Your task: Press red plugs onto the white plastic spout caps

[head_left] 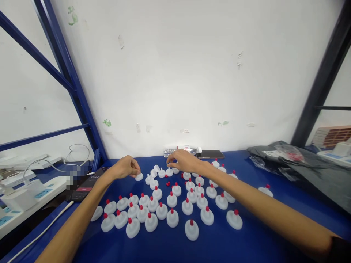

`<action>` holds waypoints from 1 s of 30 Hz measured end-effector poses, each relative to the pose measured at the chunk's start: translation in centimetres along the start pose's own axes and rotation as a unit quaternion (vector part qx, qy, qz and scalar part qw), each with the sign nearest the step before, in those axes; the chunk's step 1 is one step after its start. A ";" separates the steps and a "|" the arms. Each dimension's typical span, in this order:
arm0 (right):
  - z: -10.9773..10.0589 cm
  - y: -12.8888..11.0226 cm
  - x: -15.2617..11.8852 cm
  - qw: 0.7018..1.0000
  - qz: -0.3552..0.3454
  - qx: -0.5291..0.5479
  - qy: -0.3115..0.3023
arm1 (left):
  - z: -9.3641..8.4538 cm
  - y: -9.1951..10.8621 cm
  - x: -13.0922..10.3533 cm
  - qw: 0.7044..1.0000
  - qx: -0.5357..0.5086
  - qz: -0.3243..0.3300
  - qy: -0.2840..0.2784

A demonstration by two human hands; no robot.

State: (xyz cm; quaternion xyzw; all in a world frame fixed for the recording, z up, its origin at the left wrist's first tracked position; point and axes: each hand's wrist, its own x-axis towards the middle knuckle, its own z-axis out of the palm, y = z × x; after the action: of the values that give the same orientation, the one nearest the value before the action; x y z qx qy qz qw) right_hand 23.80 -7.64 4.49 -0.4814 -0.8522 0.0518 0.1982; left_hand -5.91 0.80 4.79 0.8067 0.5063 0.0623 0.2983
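My left hand (127,167) is closed at the left, its fingertips pinching a white spouted cap (139,177) without a red tip. Farther right, my right hand (183,160) has its fingers curled down to the spout of another bare white spouted cap (169,172). Between the hands stand several more untipped caps, some tilted, such as one white cap (154,184). A few loose red tips (168,183) lie just in front of them. Many white caps with red tips (172,218) are spread over the blue table (164,248), partly hidden under my right forearm.
At the wall lie a clear plastic bottle (170,152) and a dark phone (210,154). Another phone (90,184) with a lit screen and a white cable (41,233) is at the left. Black plastic bags (309,179) cover the right side. Blue shelf posts (74,87) rise at the left.
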 end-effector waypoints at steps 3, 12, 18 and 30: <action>0.5 0.3 0.2 1.000 -0.016 -0.014 -0.017 | 0.3 0.1 0.2 1.000 0.011 -0.010 -0.003; 0.0 -0.1 0.3 0.999 -0.035 -0.011 -0.008 | 0.3 1.9 -1.1 0.995 0.067 0.010 0.067; -2.9 -2.2 -0.1 0.996 -0.047 0.045 0.068 | 0.6 5.6 -3.5 0.974 0.062 0.107 0.188; -3.9 -4.4 -0.6 0.990 -0.009 0.087 0.108 | 2.9 8.1 -4.3 0.961 0.076 0.201 0.175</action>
State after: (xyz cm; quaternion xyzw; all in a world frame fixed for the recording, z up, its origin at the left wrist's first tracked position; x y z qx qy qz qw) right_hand 22.07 -10.89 9.08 -0.4572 -0.8225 0.0720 0.3306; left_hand -0.48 -6.64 7.71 0.8886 0.3813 0.2228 0.1240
